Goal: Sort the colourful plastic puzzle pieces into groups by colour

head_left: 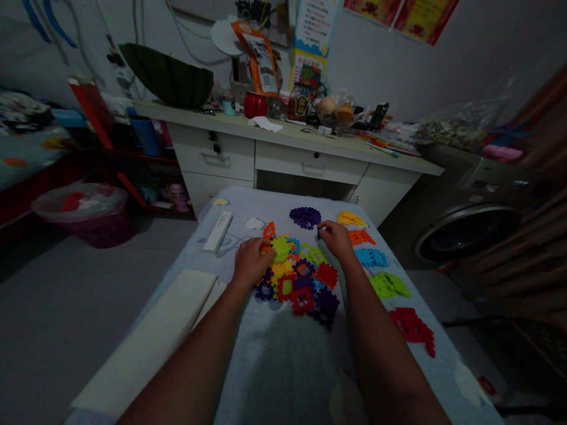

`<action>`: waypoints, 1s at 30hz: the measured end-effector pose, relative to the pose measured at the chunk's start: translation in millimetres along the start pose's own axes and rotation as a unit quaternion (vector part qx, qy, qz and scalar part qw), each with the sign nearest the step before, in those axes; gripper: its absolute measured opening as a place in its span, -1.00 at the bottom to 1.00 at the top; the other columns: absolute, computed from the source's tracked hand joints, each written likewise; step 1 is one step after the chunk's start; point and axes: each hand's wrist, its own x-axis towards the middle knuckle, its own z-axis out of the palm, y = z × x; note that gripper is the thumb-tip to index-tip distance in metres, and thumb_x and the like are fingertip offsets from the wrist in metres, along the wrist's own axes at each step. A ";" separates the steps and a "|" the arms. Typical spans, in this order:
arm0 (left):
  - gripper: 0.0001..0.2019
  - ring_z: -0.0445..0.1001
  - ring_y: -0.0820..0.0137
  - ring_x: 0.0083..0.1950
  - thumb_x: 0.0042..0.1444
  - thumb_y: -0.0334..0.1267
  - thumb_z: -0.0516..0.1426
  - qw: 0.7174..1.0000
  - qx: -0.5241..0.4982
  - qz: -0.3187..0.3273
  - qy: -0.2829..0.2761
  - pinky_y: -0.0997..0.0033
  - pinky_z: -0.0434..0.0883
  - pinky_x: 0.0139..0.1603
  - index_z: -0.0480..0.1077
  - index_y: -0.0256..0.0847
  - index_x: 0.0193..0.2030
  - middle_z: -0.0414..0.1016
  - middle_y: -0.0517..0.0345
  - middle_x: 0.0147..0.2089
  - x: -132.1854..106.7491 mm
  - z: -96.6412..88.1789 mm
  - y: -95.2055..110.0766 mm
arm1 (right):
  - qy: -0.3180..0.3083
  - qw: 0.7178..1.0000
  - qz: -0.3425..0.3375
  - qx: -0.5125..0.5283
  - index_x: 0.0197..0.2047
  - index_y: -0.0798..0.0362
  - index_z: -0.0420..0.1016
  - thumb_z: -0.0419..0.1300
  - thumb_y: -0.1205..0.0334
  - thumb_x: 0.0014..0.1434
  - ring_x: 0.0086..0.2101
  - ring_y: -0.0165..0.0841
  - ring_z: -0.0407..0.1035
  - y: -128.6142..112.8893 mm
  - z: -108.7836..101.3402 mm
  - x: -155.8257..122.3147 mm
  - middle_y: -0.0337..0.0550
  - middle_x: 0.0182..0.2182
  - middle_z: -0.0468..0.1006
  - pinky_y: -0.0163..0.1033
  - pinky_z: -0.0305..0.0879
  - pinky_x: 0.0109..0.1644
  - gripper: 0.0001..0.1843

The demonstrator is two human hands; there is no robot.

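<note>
A joined cluster of flat plastic puzzle pieces (301, 277) in green, yellow, red, purple and blue lies in the middle of a grey cloth-covered table (283, 354). My left hand (250, 260) rests closed on the cluster's left edge, gripping it. My right hand (336, 237) pinches a small dark piece just above the cluster, beside a purple pile (305, 216). Sorted piles run down the right side: yellow (351, 219), orange (361, 236), blue (371, 257), green (388, 285) and red (411, 327).
A white box (218, 231) and a long white board (150, 336) lie at the table's left. Behind stands a cluttered white desk (301, 150) with drawers. A washing machine (469, 230) is at the right, a pink bin (84, 212) on the floor at the left.
</note>
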 end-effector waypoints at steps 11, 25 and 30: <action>-0.73 0.43 0.16 0.06 0.06 -0.12 0.11 1.000 0.000 0.000 0.000 0.16 0.29 0.15 0.49 -0.12 -0.14 0.55 0.07 -0.05 0.5 -2.8 2.8 | 0.075 0.976 0.085 0.186 -0.16 0.06 0.53 0.08 0.31 -0.04 -0.28 -0.30 0.43 26.9 27.3 5.8 -0.18 -0.32 0.57 -0.22 0.36 -0.08 -0.65; -0.74 0.41 0.13 0.08 0.07 -0.13 0.11 1.000 0.006 -0.006 -0.007 0.14 0.29 0.14 0.47 -0.13 -0.12 0.53 0.05 -0.03 -0.1 -2.5 3.1 | 0.018 0.958 0.101 0.267 0.11 -0.05 0.41 0.20 0.33 -0.03 0.05 -0.31 0.38 49.6 52.4 18.9 -0.14 0.09 0.49 -0.11 0.22 0.24 -0.43; -0.73 0.41 0.14 0.07 0.07 -0.14 0.12 1.000 0.004 -0.005 -0.004 0.14 0.29 0.15 0.48 -0.13 -0.11 0.53 0.05 -0.02 0.7 -1.1 0.9 | 0.010 0.978 0.082 0.189 0.13 0.03 0.41 0.19 0.36 -0.03 0.05 -0.29 0.38 54.1 55.6 19.9 -0.06 0.05 0.50 -0.12 0.21 0.25 -0.41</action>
